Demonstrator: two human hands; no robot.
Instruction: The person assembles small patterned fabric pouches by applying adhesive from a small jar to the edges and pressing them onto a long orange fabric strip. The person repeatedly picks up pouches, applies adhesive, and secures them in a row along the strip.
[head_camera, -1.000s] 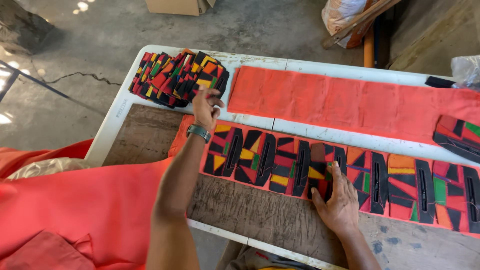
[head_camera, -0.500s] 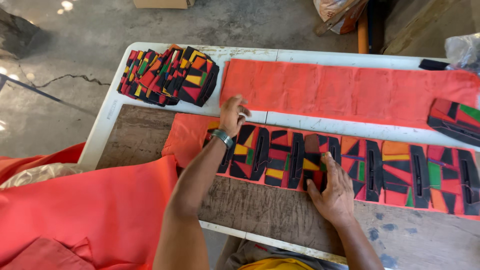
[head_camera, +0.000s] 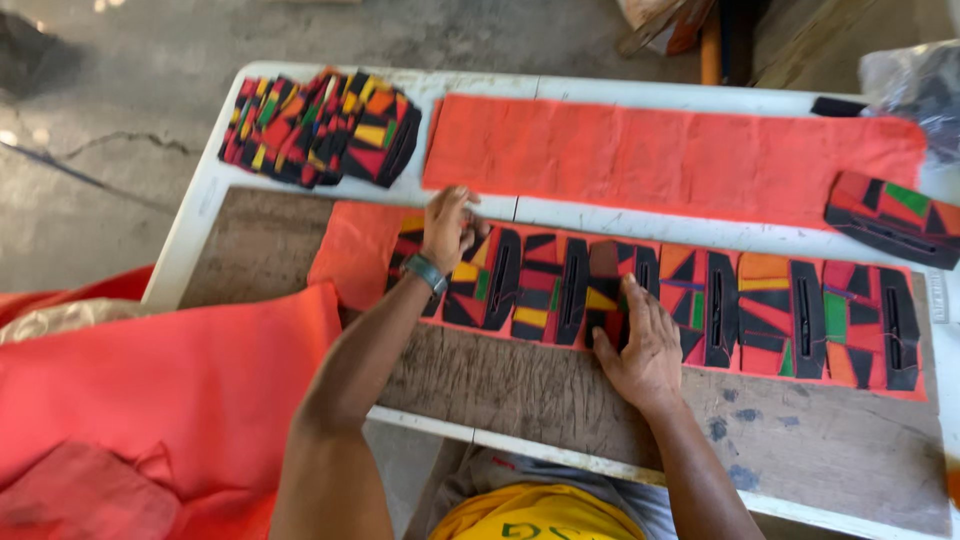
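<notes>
Grey concrete floor (head_camera: 130, 110) fills the upper left of the frame, and I look down on a white table (head_camera: 200, 200) with a worn wooden board (head_camera: 520, 385) laid over its near part. At lower left, loose orange cloth (head_camera: 140, 400) hangs off the table edge. At upper left, a stack of patchwork pieces (head_camera: 320, 125) in red, black, yellow and green sits fanned on the table.

My left hand (head_camera: 448, 228), with a watch (head_camera: 424, 272) at the wrist, sits at the left end of a row of patchwork pieces (head_camera: 760, 315) laid on an orange strip (head_camera: 350, 250). Its fingers are curled down onto the leftmost piece; I cannot tell whether they pinch it or only press it.

My right hand (head_camera: 640, 345) lies flat and open at centre frame, fingers spread over one piece in the row, gripping nothing.

Above the row, a second orange strip (head_camera: 670, 155) runs across the table. At far right, one more patchwork piece (head_camera: 890, 218) lies alone.
</notes>
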